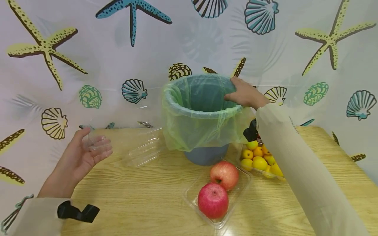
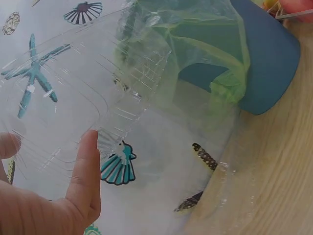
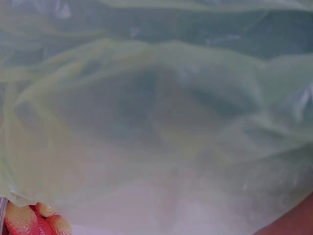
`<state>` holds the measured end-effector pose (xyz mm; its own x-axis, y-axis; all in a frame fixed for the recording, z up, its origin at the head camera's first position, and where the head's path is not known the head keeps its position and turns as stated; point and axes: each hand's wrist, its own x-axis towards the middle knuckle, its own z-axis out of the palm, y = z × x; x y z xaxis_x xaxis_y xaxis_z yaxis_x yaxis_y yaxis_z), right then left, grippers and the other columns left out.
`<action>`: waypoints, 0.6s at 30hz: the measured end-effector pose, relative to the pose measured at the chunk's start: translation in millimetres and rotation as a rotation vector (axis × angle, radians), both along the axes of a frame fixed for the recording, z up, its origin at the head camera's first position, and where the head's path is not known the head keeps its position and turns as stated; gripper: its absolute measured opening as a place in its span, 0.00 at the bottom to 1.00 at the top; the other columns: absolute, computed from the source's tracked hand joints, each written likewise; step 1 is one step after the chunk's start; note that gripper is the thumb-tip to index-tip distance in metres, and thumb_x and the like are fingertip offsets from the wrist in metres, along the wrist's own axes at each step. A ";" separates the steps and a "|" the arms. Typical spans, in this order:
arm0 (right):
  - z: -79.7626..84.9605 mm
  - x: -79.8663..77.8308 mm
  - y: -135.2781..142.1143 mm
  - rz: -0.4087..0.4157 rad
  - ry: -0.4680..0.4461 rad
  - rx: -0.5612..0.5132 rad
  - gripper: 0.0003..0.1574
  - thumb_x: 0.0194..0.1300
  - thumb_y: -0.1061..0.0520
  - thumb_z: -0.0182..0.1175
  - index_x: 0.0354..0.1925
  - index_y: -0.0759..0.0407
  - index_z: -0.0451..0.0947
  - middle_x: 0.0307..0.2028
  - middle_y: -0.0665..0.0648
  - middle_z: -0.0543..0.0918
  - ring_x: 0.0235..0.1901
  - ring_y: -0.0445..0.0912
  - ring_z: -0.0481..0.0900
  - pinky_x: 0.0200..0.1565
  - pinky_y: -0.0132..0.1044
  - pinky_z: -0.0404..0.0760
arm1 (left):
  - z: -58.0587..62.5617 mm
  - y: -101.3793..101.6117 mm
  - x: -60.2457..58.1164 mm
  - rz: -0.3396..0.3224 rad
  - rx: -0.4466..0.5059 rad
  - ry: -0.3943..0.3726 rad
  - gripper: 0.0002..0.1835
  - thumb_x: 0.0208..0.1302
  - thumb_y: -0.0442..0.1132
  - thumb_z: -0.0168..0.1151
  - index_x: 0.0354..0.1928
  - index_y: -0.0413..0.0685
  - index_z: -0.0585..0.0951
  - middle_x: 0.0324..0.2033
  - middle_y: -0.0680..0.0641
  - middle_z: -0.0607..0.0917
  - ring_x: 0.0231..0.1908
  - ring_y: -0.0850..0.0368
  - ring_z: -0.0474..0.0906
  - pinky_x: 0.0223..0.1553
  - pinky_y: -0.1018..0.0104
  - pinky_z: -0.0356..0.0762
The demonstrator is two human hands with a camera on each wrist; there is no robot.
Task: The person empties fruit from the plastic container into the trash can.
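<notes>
Ribbed clear plastic container [image 2: 134,85] in your left hand [image 1: 82,152], just left of the lined blue bin [image 1: 206,154]
Your left thumb and fingers grasp the container by its near end while its far part reaches toward the bin; your right hand [image 1: 246,93] rests on the bin's right rim, thumb inward, though you cannot tell from these views whether its fingers curl around the edge. The thin plastic probably flexes easily, so pinch it lightly and level it from the wrist. Steady the rim with your right palm, press the yellow-green liner [image 1: 195,131] flat there so it doesn't slip, and mind that the container's corners don't snag its loose skirt
</notes>
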<state>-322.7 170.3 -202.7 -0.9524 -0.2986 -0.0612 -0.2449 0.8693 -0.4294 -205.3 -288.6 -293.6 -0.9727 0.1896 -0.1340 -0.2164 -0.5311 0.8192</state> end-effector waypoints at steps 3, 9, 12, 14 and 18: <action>0.3 0.2 0.0 0.001 -0.003 0.000 0.49 0.69 0.49 0.47 0.75 0.64 0.33 0.75 0.63 0.36 0.75 0.57 0.34 0.73 0.53 0.40 | -9.1 2.7 2.5 -0.006 -0.050 0.017 0.17 0.74 0.51 0.42 0.53 0.47 0.63 0.40 0.49 0.83 0.42 0.54 0.85 0.43 0.63 0.83; 0.9 -0.5 0.8 0.004 -0.003 0.005 0.49 0.69 0.49 0.47 0.75 0.64 0.33 0.75 0.63 0.35 0.75 0.57 0.34 0.73 0.54 0.40 | -26.7 8.8 11.3 -0.036 -0.048 0.037 0.18 0.75 0.50 0.39 0.46 0.47 0.74 0.43 0.51 0.81 0.44 0.56 0.83 0.44 0.64 0.83; 1.1 -0.8 1.4 0.003 -0.005 0.002 0.49 0.69 0.48 0.47 0.75 0.63 0.33 0.75 0.63 0.35 0.75 0.57 0.34 0.73 0.53 0.40 | -32.5 11.5 15.1 -0.051 -0.025 0.044 0.21 0.76 0.49 0.38 0.43 0.46 0.79 0.43 0.50 0.82 0.45 0.57 0.82 0.45 0.62 0.83; 1.0 -0.9 1.8 0.003 -0.009 -0.003 0.49 0.70 0.48 0.47 0.75 0.63 0.33 0.75 0.63 0.35 0.75 0.57 0.34 0.73 0.53 0.40 | -35.4 13.7 17.1 -0.057 -0.024 0.054 0.21 0.76 0.48 0.37 0.44 0.46 0.79 0.43 0.50 0.82 0.45 0.57 0.82 0.45 0.62 0.83; 1.4 -0.7 -0.2 0.000 -0.018 -0.010 0.50 0.70 0.48 0.47 0.75 0.63 0.32 0.75 0.62 0.34 0.75 0.57 0.33 0.73 0.53 0.40 | -39.8 17.9 22.3 -0.054 -0.038 0.058 0.18 0.76 0.47 0.38 0.44 0.48 0.79 0.41 0.50 0.82 0.44 0.56 0.83 0.44 0.62 0.83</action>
